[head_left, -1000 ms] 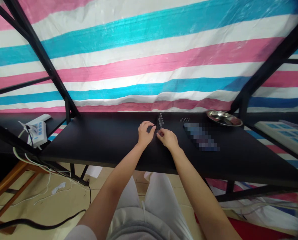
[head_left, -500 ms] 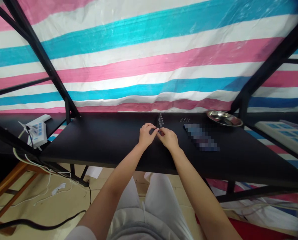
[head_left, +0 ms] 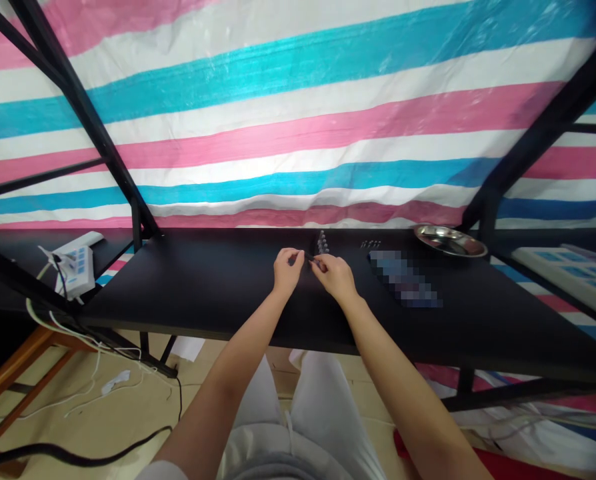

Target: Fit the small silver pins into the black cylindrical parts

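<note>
My left hand (head_left: 287,269) and my right hand (head_left: 336,276) meet over the middle of the black table (head_left: 203,280), fingertips pinched together on a small dark piece (head_left: 310,259) held between them. The piece is too small to name. Just behind the hands stands a small cluster of grey pin-like parts (head_left: 321,242). A short row of tiny dark parts (head_left: 371,244) lies further right on the table.
A round steel dish (head_left: 449,240) sits at the table's back right. A blurred-out patch (head_left: 405,279) lies right of my hands. A white power strip (head_left: 78,260) with cables is at the left. Black frame posts rise at both sides before a striped tarp.
My left hand's fingers closed from loosely spread to a pinch and met the right hand's fingertips. Both hands rose slightly off the table with the small piece between them.
</note>
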### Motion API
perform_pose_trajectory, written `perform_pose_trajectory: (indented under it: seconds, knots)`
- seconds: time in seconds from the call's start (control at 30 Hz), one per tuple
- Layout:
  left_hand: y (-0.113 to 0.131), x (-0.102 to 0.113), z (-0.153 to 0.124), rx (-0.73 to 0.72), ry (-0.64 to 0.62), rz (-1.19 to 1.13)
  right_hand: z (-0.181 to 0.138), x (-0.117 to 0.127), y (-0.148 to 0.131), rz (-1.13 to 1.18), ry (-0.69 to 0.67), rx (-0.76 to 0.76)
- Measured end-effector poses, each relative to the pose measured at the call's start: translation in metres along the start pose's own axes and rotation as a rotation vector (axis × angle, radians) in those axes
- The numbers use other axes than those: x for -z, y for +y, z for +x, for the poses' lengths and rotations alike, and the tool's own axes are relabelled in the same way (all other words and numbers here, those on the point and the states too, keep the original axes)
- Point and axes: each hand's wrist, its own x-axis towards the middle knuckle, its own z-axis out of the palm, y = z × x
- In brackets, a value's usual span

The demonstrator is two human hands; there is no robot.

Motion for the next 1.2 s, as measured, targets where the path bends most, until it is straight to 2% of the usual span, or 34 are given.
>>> perform_pose_trajectory:
  seconds: [0.23, 0.4, 0.6, 0.73, 0.87, 1.03, 1.2]
  knots:
    - [-0.001, 0.005, 0.005, 0.101, 0.139, -0.069, 0.031, 0.003, -0.01, -0.047, -0.062, 0.172]
    - [0.003, 0.006, 0.005, 0.104, 0.186, -0.115, 0.033, -0.009, -0.016, -0.025, -0.01, 0.17]
    - [0.006, 0.006, 0.003, 0.065, 0.116, -0.081, 0.019, -0.016, -0.014, 0.041, 0.065, 0.064]
    - [0.001, 0.005, 0.002, 0.045, 0.061, -0.064, 0.013, -0.013, -0.015, 0.08, 0.081, 0.047]
    - [-0.005, 0.003, 0.004, 0.111, 0.045, -0.132, 0.01, -0.013, -0.017, 0.118, 0.061, 0.007]
    - [-0.009, 0.003, 0.005, 0.271, -0.031, -0.333, 0.009, -0.018, -0.012, 0.182, 0.112, 0.019]
    - [-0.008, 0.001, 0.004, 0.318, -0.024, -0.392, 0.005, -0.018, -0.011, 0.238, 0.075, 0.05]
